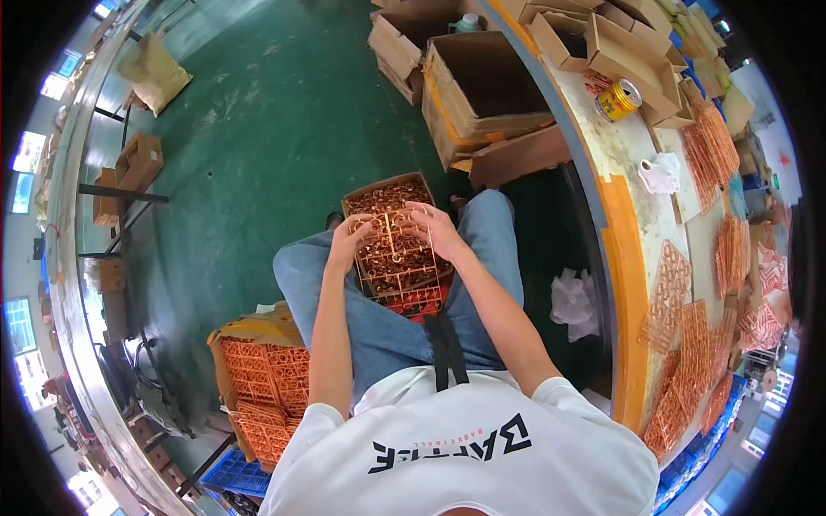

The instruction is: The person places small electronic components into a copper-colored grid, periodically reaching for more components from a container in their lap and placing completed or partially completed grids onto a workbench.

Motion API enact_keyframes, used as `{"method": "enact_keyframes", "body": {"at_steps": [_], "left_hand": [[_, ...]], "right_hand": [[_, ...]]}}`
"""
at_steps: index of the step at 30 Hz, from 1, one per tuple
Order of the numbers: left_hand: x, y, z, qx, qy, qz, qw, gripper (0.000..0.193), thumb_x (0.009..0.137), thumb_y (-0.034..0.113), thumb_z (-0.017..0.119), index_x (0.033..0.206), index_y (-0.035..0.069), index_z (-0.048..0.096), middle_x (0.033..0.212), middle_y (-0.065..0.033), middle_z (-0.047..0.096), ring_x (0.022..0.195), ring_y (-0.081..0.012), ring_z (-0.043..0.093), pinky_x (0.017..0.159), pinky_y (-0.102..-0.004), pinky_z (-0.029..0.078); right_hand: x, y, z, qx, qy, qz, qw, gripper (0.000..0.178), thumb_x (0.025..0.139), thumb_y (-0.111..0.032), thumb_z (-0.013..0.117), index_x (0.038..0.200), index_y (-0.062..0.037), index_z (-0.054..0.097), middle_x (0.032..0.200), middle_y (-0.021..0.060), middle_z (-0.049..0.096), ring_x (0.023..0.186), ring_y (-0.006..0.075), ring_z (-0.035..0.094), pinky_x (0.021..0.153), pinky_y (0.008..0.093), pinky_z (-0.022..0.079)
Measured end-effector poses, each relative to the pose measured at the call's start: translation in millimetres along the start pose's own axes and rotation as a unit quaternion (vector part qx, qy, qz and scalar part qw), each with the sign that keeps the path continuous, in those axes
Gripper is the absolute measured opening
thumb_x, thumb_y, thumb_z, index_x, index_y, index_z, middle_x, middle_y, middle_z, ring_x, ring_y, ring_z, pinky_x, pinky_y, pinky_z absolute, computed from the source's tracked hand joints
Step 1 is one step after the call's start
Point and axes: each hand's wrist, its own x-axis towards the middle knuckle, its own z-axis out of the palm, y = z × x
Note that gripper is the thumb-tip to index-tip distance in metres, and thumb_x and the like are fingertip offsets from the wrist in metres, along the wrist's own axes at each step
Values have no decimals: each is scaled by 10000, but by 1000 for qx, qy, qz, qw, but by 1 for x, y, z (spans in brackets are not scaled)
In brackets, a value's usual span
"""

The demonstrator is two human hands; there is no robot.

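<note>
Between my knees I hold a copper-coloured lattice frame (397, 258), like a moulded plastic sprue with rings and thin bars. My left hand (348, 241) grips its upper left edge, fingers curled over it. On the upper right, the fingers of my right hand (439, 230) bend around the same frame. Below and beyond it stands a cardboard box (368, 186) heaped with small shiny copper-coloured parts (391, 198). Some of those parts show through the gaps in the frame. Something red (422, 299) lies under the frame's near end.
Beside my left leg, an open carton (225, 331) holds stacked copper-coloured frames (275, 370). To my right runs a workbench (631, 284) with more frames (688, 353), a yellow can (618, 101) and a white plastic bag (659, 174). A large cardboard box (447, 129) stands ahead on the green floor.
</note>
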Motion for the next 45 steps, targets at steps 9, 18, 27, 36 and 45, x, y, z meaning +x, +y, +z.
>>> {"method": "enact_keyframes", "body": {"at_steps": [9,18,27,36,45], "left_hand": [[7,-26,23,418,126,101,894,223,769,116,655,899,1,515,749,-52,533,722,-81,548,564,-230,451],[6,-27,17,135,78,-15,988,194,823,129,623,924,-8,530,902,-63,567,737,-116,556,636,-247,504],[6,-26,23,40,80,-62,994,177,850,72,559,1021,36,534,936,-68,595,896,-170,607,717,-295,521],[9,-43,16,180,121,-18,976,161,821,81,617,962,16,573,920,-81,606,808,-159,608,626,-275,538],[-15,-16,1,102,106,-299,943,578,860,436,538,1295,77,410,1190,-131,547,1190,-272,430,976,-463,352]], "right_hand": [[0,16,-10,-222,125,6,967,120,794,-57,646,859,21,582,859,78,606,674,144,610,573,258,515],[3,13,-8,-81,72,53,993,248,790,-129,673,920,35,541,871,94,587,717,158,604,552,270,540],[5,24,-15,-92,134,83,983,193,752,10,654,929,23,581,845,81,615,690,154,619,594,249,538],[7,33,-23,-127,123,60,982,199,798,-17,562,994,-28,594,928,67,614,779,145,615,634,248,497],[4,3,-15,-16,87,94,992,320,910,-246,451,1137,-46,556,1168,61,559,1057,195,537,864,305,428]]}}
